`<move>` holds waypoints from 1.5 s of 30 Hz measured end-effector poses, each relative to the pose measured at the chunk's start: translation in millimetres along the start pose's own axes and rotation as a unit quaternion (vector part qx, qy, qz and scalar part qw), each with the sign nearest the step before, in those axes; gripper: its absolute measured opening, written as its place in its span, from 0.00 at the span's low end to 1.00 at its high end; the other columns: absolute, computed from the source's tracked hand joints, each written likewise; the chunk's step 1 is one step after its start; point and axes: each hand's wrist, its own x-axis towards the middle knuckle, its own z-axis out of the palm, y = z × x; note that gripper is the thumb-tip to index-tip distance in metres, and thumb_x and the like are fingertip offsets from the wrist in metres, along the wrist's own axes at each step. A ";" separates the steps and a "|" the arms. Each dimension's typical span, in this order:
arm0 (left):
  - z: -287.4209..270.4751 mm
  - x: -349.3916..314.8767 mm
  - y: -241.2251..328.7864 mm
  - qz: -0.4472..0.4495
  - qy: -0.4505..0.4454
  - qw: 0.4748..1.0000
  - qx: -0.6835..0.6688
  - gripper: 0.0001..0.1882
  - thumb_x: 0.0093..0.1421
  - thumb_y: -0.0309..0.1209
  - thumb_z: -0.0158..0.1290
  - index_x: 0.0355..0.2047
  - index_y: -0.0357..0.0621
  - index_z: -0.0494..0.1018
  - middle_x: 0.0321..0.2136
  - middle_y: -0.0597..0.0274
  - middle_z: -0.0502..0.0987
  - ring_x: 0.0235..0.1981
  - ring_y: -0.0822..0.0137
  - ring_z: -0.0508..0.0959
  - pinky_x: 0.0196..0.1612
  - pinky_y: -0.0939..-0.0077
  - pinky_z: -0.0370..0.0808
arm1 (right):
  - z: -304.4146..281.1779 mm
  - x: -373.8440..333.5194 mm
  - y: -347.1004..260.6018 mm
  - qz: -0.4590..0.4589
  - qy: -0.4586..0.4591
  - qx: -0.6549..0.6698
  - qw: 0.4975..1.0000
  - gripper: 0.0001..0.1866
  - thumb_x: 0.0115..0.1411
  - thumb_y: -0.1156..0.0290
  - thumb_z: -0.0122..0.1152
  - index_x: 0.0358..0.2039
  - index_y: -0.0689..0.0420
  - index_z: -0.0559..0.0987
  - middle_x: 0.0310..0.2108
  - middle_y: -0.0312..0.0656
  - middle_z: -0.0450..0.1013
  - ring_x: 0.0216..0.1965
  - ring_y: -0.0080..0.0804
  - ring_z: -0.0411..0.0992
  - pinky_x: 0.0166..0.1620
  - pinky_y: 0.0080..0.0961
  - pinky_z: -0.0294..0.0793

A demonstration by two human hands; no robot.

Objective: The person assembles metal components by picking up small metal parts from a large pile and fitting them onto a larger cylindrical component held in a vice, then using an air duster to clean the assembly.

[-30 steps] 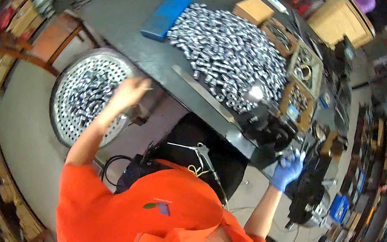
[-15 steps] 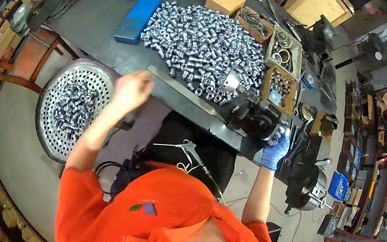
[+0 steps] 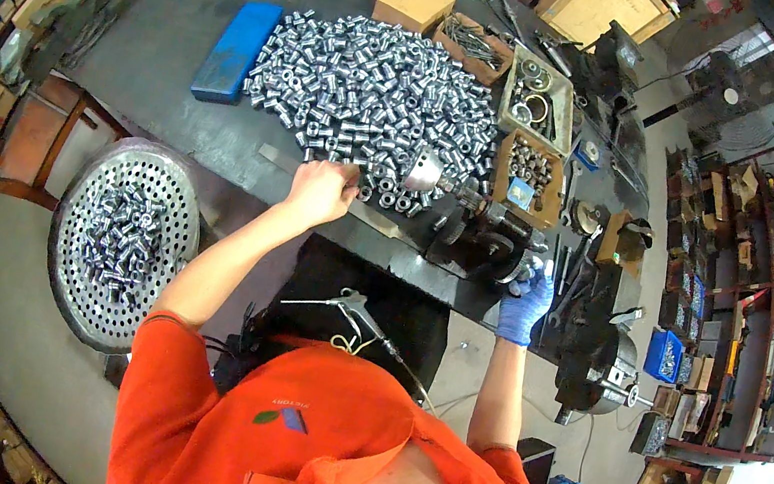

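Observation:
My bare left hand (image 3: 322,191) hovers over the table's front edge, its fingers closed together at the near side of a heap of small shiny metal sleeves (image 3: 370,92). Whether a part sits in those fingers is hidden. A flat metal bar (image 3: 373,218) runs along the edge beneath that hand. In a blue glove, my right hand (image 3: 526,303) is wrapped round the wheel at the near right end of a small dark bench machine (image 3: 484,237). A round silver chuck (image 3: 425,171) on the machine's left end points toward the heap.
On the left, a perforated round metal tray (image 3: 184,220) holds more sleeves. A blue box (image 3: 237,51) lies beside the heap. Cartons and a parts tray (image 3: 564,98) stand behind the machine. An air blow gun (image 3: 351,307) rests on black cloth before me. Shelves (image 3: 748,330) stand right.
My left hand has moved right along the table edge, from the bar's left end toward the chuck. My right hand stays at the machine's wheel. The whole view has shifted slightly.

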 end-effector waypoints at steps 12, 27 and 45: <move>-49.9 12.7 14.1 -0.103 -0.072 0.823 -0.554 0.06 0.50 0.27 0.51 0.27 0.37 0.69 0.18 0.65 0.71 0.18 0.75 0.71 0.23 0.84 0.68 | 7.9 -2.0 0.6 -0.009 0.048 -0.031 0.998 0.14 0.61 0.58 0.49 0.29 0.57 0.73 0.17 0.29 0.65 0.16 0.15 0.62 0.13 0.10 0.54; -54.3 41.3 38.5 -0.006 -0.127 0.786 -0.605 0.09 0.55 0.22 0.51 0.36 0.27 0.72 0.22 0.57 0.76 0.18 0.72 0.75 0.23 0.82 0.72 | 13.9 -18.4 0.8 -0.045 0.044 0.000 0.998 0.14 0.60 0.59 0.49 0.26 0.55 0.73 0.15 0.31 0.66 0.14 0.17 0.61 0.11 0.12 0.53; -61.5 38.8 46.8 -0.049 -0.125 0.783 -0.607 0.11 0.57 0.28 0.51 0.27 0.28 0.73 0.16 0.59 0.72 0.12 0.71 0.72 0.14 0.81 0.67 | 5.7 18.6 8.8 -0.045 0.030 -0.044 0.998 0.08 0.59 0.64 0.51 0.28 0.53 0.71 0.19 0.27 0.67 0.14 0.11 0.61 0.10 0.09 0.51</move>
